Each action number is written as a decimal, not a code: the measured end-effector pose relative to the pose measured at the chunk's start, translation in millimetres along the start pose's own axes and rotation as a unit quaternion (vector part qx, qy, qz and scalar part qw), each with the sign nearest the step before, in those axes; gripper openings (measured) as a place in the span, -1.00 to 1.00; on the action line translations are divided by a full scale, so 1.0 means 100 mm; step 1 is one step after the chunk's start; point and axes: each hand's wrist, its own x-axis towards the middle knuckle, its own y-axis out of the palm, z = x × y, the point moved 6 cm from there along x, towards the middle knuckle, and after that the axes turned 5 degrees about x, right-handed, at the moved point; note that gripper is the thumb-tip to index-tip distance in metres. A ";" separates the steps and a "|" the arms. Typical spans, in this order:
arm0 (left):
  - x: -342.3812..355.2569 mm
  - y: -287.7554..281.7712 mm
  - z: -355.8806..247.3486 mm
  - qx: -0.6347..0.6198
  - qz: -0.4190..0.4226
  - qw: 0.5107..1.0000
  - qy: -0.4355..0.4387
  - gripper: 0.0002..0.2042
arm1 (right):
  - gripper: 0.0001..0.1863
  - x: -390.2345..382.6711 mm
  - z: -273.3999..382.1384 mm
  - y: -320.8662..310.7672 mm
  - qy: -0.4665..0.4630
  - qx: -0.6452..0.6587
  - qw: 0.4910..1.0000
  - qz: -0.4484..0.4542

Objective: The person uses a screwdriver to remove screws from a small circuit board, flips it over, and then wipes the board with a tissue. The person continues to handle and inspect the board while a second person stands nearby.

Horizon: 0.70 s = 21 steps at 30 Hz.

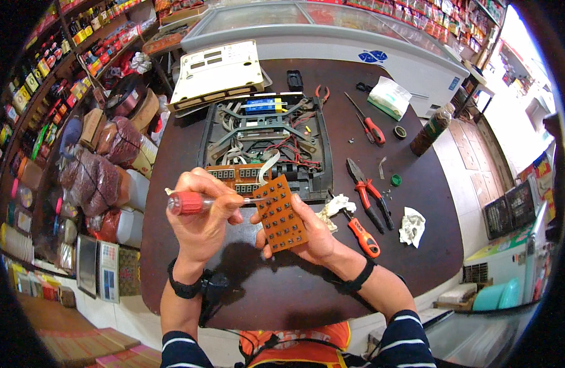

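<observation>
My left hand (202, 214) is closed round a screwdriver with a clear red handle (187, 203). Its thin shaft points right and meets the upper left part of an orange-brown keypad circuit board (281, 216). Rows of small black push buttons cover the board. My right hand (312, 232) grips that board by its right edge and from beneath, tilted above the table. A pale ribbon cable (269, 165) runs from behind it toward a display board (236, 175) with digit segments. Behind lies the opened weighing scale base (267, 138), with metal brackets, wires and a blue battery (263, 106).
Right of the scale lie pliers (369, 196), an orange screwdriver (363, 238), a red screwdriver (373, 130), crumpled tissue (412, 227) and a green cap (396, 180). A dark bottle (433, 129) stands by the table's right edge. The cream scale housing (216, 73) rests at the back left.
</observation>
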 end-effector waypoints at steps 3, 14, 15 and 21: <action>0.01 -0.05 -0.02 0.017 -0.023 1.000 0.012 -0.76 | -0.15 -0.02 0.06 0.03 0.004 0.042 0.999 0.013; -0.02 0.03 0.03 0.050 0.020 0.999 -0.004 -0.75 | -0.19 0.01 0.02 -0.02 -0.011 -0.017 1.000 0.006; -0.02 0.01 0.02 0.051 0.010 0.999 -0.005 -0.74 | -0.19 0.01 0.02 -0.02 -0.018 -0.024 1.000 0.009; 0.01 -0.02 -0.01 0.056 -0.036 0.998 0.016 -0.74 | -0.19 -0.02 0.04 0.01 -0.001 0.005 1.000 0.016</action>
